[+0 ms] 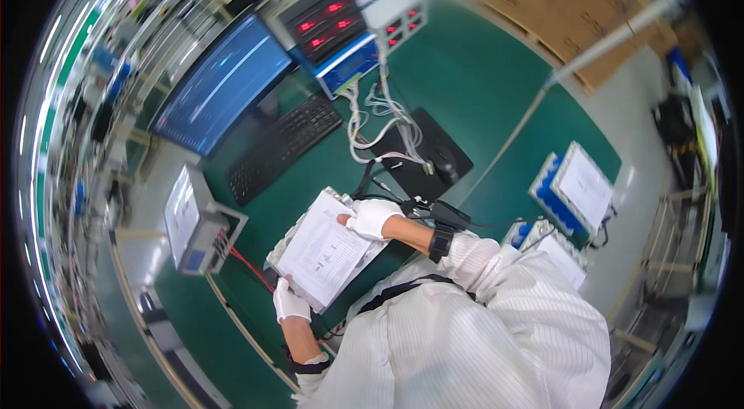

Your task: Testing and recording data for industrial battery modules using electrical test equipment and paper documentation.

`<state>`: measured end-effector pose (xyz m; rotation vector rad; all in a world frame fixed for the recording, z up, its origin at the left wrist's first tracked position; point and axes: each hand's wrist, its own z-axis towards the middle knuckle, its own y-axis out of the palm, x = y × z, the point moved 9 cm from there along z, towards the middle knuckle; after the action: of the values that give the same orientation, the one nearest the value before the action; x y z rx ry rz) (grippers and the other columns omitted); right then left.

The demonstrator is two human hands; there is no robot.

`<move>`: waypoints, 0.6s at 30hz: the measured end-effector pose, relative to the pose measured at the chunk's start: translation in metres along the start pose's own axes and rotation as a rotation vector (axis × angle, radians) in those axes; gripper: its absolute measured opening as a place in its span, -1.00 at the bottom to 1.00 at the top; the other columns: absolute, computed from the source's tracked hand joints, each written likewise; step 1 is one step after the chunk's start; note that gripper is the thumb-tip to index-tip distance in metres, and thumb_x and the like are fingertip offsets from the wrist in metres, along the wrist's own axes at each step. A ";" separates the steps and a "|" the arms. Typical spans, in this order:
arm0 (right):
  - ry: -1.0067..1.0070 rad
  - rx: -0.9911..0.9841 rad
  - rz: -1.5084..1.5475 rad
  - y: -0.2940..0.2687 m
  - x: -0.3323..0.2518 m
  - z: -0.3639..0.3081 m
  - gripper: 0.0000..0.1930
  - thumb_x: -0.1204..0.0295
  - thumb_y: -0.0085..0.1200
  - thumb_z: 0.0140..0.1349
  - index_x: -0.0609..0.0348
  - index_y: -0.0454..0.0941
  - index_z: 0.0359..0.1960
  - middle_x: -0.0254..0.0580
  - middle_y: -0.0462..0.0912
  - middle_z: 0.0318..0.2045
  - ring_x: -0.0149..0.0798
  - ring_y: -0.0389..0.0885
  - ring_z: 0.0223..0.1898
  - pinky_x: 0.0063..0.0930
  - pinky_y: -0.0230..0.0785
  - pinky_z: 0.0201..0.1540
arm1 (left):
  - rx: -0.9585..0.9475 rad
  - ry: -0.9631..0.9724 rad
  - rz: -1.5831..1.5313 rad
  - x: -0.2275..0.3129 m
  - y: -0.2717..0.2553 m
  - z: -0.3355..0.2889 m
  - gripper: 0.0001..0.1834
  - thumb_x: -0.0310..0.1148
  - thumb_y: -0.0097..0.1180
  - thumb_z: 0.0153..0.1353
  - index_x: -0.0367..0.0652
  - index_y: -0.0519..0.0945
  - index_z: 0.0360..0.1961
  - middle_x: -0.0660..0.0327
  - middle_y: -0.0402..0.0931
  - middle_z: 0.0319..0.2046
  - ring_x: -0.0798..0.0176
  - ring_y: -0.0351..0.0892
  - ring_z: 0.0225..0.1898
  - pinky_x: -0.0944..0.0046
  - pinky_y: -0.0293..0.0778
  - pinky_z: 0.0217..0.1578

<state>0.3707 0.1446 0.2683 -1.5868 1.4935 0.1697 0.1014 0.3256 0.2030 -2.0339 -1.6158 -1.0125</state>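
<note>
A battery pack point(273, 257) with a pale studded edge lies tilted in front of me, mostly hidden under a white printed sheet point(324, 248). My left hand point(291, 304), in a white glove with bare fingertips, is closed on its near left corner, thumb on top. At the upper right edge, my gloved right hand point(373, 219) grips the pack and sheet, its bare thumb lying over the paper. The fingers beneath the pack are hidden. Dark cables point(380, 190) run just beyond my right hand.
A monitor point(225, 87), keyboard point(283, 147) and mouse point(446, 165) on a black mat stand beyond. Farther back are a tester with red displays point(322, 22) and white wire bundles point(358, 126). A grey instrument point(194, 219) sits left; a blue-celled battery pack point(554, 192) sits right.
</note>
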 end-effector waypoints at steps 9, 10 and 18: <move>0.009 0.014 0.326 0.046 0.016 -0.095 -0.37 -0.10 -0.05 0.18 0.24 0.50 0.01 0.20 0.61 -0.14 0.15 0.59 -0.08 -0.13 0.40 0.00 | -0.215 0.064 0.307 0.063 0.050 0.014 -0.65 -0.14 -0.04 0.25 -0.23 0.54 -0.20 0.11 0.59 -0.21 0.10 0.56 -0.19 0.09 0.46 -0.08; -0.033 0.052 0.397 0.052 0.013 -0.104 -0.38 -0.07 -0.01 0.17 0.22 0.46 0.05 0.20 0.61 -0.14 0.16 0.58 -0.09 -0.13 0.40 0.00 | -0.231 0.055 0.370 0.070 0.065 0.015 -0.65 -0.18 0.02 0.22 -0.28 0.54 -0.18 0.12 0.59 -0.24 0.10 0.57 -0.22 0.12 0.46 -0.08; 0.002 0.040 0.964 0.125 -0.005 -0.136 -0.34 0.23 0.14 -0.02 0.28 0.31 0.15 0.32 0.58 -0.17 0.18 0.59 -0.12 -0.17 0.41 -0.03 | -0.418 0.286 0.889 0.095 0.152 0.063 -0.73 -0.23 0.11 0.16 -0.25 0.59 -0.33 0.27 0.51 -0.39 0.34 0.43 -0.34 0.26 0.37 -0.26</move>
<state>0.1997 0.0764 0.2849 -0.7155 2.1327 0.6669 0.2736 0.3894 0.2515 -2.3407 -0.2636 -1.2301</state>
